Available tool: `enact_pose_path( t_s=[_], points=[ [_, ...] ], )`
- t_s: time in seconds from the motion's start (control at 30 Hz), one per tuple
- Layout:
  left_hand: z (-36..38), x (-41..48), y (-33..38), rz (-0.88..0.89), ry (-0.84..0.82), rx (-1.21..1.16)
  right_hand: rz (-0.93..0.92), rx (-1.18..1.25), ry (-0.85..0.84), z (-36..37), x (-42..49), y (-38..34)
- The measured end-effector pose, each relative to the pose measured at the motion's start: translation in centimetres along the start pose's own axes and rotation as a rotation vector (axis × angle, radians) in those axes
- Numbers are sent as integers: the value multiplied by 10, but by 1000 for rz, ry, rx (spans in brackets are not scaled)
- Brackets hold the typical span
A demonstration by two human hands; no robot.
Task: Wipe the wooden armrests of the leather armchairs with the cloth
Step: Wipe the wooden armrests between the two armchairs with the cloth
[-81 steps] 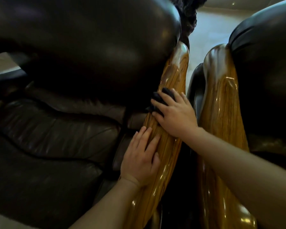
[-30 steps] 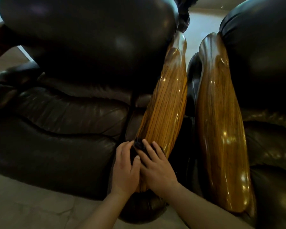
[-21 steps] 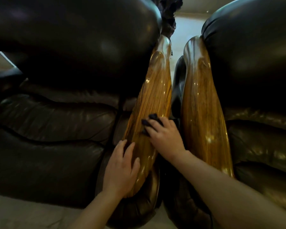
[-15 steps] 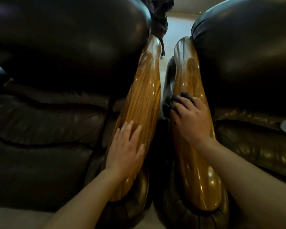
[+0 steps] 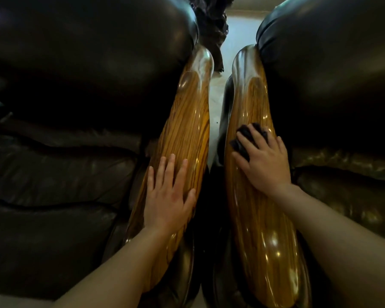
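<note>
Here the cloth [image 5: 242,138] lies under the right hand [image 5: 265,167] on the armrest [image 5: 261,230]

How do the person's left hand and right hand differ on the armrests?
The left hand lies bare on the left armrest; the right hand presses a dark cloth onto the right armrest. The left hand sits nearer the camera than the right hand. Both lie palm down on glossy wood.
</note>
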State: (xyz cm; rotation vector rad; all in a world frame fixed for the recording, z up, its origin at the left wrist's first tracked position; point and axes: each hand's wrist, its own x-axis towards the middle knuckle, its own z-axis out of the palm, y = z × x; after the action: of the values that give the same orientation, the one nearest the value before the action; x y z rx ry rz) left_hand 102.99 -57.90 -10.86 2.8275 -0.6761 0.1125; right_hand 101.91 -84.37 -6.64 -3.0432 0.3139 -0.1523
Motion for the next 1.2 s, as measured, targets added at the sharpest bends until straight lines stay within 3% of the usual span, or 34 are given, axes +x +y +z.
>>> enact_pose_path(
  t_s=[0.17,0.33,0.53,0.7,0.97,1.2],
  points=[
    [-3,0,-1,-11,-16,-28,66,18,34,2,-5,-9],
    [-3,0,-1,-15,-4,-53,-205,-70,0,16,-44,3],
    [-2,0,-1,-13,12,-53,23,23,34,4,16,-4],
    [-2,-1,-1,-26,-19,6,-77,77,121,7,-30,-18],
    [-22,-48,-5,46,-185,-68,-267,43,69,-5,-74,-26],
    [-79,-130,-28,-112,-310,-113,-120,240,-82,-56,-94,-90]
  ],
)
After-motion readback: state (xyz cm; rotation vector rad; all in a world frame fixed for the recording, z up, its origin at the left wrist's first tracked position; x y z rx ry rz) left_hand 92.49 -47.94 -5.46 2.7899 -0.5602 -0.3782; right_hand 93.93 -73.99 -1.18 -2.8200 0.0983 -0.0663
